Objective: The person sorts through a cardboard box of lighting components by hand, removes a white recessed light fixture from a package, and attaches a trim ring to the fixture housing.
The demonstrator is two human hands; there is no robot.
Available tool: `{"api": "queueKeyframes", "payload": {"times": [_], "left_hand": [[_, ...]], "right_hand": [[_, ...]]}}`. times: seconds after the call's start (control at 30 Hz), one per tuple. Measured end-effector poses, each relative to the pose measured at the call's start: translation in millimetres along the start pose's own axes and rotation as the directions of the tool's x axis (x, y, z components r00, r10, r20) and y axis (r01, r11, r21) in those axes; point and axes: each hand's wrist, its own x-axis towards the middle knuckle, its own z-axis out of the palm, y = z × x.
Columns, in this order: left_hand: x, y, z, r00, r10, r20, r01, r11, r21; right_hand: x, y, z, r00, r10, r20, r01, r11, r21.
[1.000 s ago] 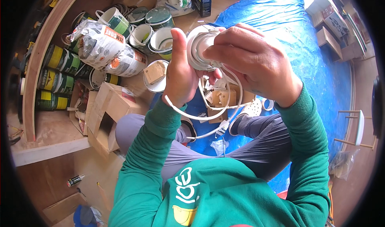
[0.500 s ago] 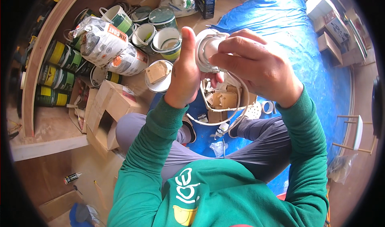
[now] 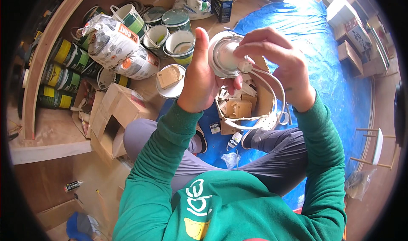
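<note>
In front of me, a round white recessed downlight (image 3: 222, 56) with a metal spring clip at its edge rests in my left hand (image 3: 198, 77). The thumb points up beside its rim, and the other fingers curl underneath. My right hand (image 3: 278, 58) reaches over from the right, with bent fingertips against the pale bulb-like middle of the light. Its thumb is mostly hidden. Just under those fingers shows a small white connector (image 3: 245, 66). A white cable (image 3: 278, 92) runs from it in a loop below my right hand.
Below the hands stands an open cardboard box (image 3: 255, 107) holding small brown boxes. Paint buckets (image 3: 178, 45) and printed sacks (image 3: 112, 43) crowd the left. A small box sits on a white lid (image 3: 170, 88). Blue plastic sheeting (image 3: 318, 62) covers floor at right; a white stool (image 3: 377, 146) lies there.
My right hand's fingers have lifted and shifted a little right, uncovering more of the downlight and the connector. The white cable hangs farther right. My left hand has barely moved.
</note>
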Motion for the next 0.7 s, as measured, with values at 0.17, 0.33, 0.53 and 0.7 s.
{"api": "queueKeyframes", "payload": {"times": [0.17,0.33,0.53,0.7], "left_hand": [[0.4,3.0,-0.4,0.997,0.037,0.064,-0.037,0.999,-0.011],[0.1,2.4,1.7,1.0,0.021,0.015,-0.02,0.999,-0.025],[3.7,-5.2,-3.0,0.999,0.034,0.034,-0.034,0.999,0.004],[3.7,-1.0,-4.7,0.999,0.046,0.018,-0.046,0.999,0.018]], "right_hand": [[-3.2,6.8,-0.5,0.985,0.136,-0.109,-0.111,0.972,0.207],[2.5,-4.7,3.8,0.999,0.009,-0.038,-0.009,1.0,0.007],[-2.8,7.8,7.8,0.997,0.034,-0.066,-0.031,0.998,0.05],[-3.8,3.2,9.6,0.875,0.464,-0.139,-0.255,0.686,0.681]]}}
